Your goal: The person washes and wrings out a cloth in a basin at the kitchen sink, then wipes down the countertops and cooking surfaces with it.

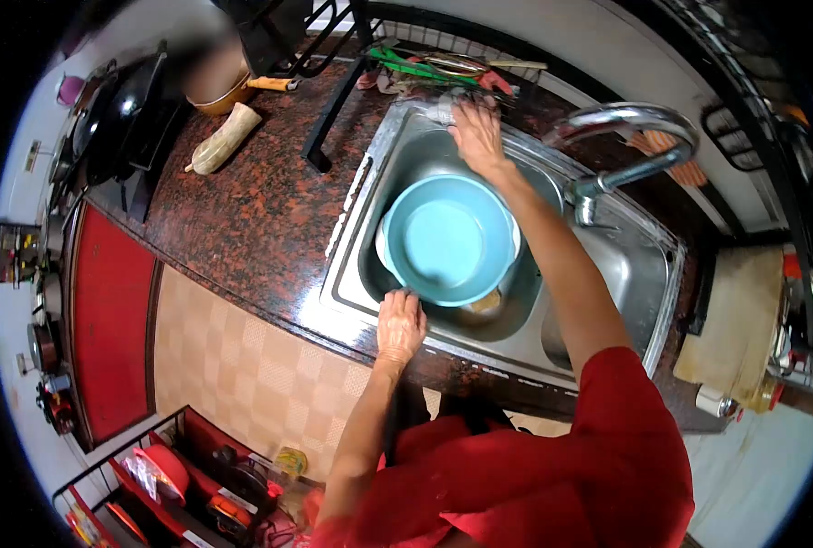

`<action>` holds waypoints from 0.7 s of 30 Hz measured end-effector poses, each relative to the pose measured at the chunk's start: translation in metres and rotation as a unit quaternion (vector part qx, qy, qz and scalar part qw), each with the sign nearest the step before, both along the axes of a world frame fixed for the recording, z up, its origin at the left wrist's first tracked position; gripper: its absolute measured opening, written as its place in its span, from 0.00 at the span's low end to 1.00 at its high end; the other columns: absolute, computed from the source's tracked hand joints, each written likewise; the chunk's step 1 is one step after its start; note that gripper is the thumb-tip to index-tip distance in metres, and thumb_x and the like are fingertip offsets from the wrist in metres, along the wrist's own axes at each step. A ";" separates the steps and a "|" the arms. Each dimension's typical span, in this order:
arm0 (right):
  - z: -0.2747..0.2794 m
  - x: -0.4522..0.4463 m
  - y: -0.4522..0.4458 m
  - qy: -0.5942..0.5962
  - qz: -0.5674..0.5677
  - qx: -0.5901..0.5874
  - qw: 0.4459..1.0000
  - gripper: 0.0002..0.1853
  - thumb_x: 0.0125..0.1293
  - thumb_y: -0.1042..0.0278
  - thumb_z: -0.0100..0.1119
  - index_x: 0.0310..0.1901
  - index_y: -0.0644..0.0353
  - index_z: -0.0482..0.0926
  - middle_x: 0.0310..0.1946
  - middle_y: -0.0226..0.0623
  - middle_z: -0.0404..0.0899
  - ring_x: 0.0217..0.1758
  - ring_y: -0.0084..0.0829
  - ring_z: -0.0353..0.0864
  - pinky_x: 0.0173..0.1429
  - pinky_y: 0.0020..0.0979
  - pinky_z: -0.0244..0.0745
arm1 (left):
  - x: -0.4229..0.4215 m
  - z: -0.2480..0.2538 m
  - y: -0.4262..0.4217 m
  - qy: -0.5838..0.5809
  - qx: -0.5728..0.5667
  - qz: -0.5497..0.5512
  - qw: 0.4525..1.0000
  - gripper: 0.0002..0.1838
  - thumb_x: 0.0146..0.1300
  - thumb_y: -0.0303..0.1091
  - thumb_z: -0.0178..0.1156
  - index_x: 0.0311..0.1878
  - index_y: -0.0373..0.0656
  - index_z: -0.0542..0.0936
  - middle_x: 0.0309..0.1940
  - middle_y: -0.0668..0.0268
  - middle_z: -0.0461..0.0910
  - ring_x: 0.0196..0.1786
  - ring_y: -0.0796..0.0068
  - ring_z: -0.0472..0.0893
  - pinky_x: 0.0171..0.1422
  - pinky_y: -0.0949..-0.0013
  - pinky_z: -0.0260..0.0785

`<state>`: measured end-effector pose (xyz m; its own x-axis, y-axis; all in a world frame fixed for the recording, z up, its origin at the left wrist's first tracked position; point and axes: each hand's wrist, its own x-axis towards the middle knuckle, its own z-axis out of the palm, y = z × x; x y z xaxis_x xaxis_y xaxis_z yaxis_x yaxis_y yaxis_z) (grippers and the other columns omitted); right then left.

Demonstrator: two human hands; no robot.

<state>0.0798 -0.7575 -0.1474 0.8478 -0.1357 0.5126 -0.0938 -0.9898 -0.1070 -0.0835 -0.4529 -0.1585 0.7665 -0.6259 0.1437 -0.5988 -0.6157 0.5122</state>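
Observation:
A round light-blue plastic basin (pixel 443 239) sits in the left bowl of the steel double sink (pixel 338 290). Nothing but its pale bottom shows inside it. My left hand (pixel 402 324) lies at the sink's front edge, close to the basin's near rim, its fingers bent over the edge with nothing visible in them. Beyond the basin, my right hand (pixel 479 137) is at the back left corner of the sink, fingers stretched out and slightly blurred. A whitish, see-through item (pixel 445 110) lies beside those fingers; contact cannot be made out.
A curved chrome faucet (pixel 639 172) rises behind the sink. A brownish thing (pixel 487 303) shows under the basin's near side. On the granite counter (pixel 251 215) lie a pale wrapped roll (pixel 225 139) and a pan with an orange handle (pixel 272 83). A black rack leg (pixel 335 114) stands left of the sink.

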 end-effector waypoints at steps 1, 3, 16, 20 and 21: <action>-0.005 0.015 -0.004 0.001 0.009 0.005 1.000 0.17 0.60 0.65 0.49 0.52 0.53 0.70 0.55 0.43 0.67 0.58 0.44 0.64 0.62 0.47 0.55 | 0.000 -0.002 0.000 -0.001 -0.003 -0.002 1.000 0.14 0.44 0.26 0.57 0.38 0.35 0.73 0.39 0.54 0.71 0.43 0.55 0.70 0.51 0.58 0.63; -0.008 0.036 -0.013 0.212 0.024 0.070 0.975 0.20 0.61 0.62 0.47 0.56 0.50 0.66 0.58 0.42 0.63 0.59 0.45 0.63 0.64 0.51 0.51 | 0.002 -0.004 0.000 0.003 -0.003 0.002 1.000 0.15 0.44 0.26 0.57 0.39 0.35 0.73 0.39 0.54 0.71 0.43 0.54 0.70 0.51 0.59 0.64; -0.034 -0.087 -0.113 0.091 -0.155 -0.004 0.984 0.19 0.59 0.56 0.49 0.47 0.58 0.73 0.48 0.44 0.70 0.53 0.45 0.67 0.55 0.48 0.59 | 0.001 -0.003 0.000 -0.018 0.016 -0.004 1.000 0.11 0.46 0.28 0.56 0.34 0.36 0.75 0.36 0.56 0.74 0.41 0.57 0.72 0.49 0.61 0.65; -0.031 -0.097 -0.114 0.169 -0.279 0.046 0.944 0.16 0.58 0.60 0.49 0.43 0.62 0.76 0.45 0.45 0.70 0.51 0.44 0.66 0.54 0.47 0.59 | 0.000 -0.004 0.000 -0.019 0.013 0.000 1.000 0.09 0.46 0.28 0.56 0.33 0.37 0.75 0.35 0.57 0.74 0.40 0.58 0.72 0.47 0.61 0.64; -0.033 -0.093 -0.113 0.179 -0.309 0.050 0.933 0.16 0.58 0.59 0.49 0.41 0.62 0.77 0.45 0.46 0.70 0.50 0.44 0.66 0.53 0.46 0.61 | 0.002 -0.005 -0.001 -0.014 0.018 0.001 1.000 0.08 0.46 0.28 0.56 0.32 0.37 0.75 0.34 0.57 0.74 0.40 0.58 0.72 0.47 0.61 0.64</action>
<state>-0.0132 -0.8707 -0.1804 0.7055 -0.6880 0.1704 -0.6913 -0.7209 -0.0484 -0.0817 -0.4535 -0.1631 0.7636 -0.6295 0.1434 -0.6117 -0.6344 0.4725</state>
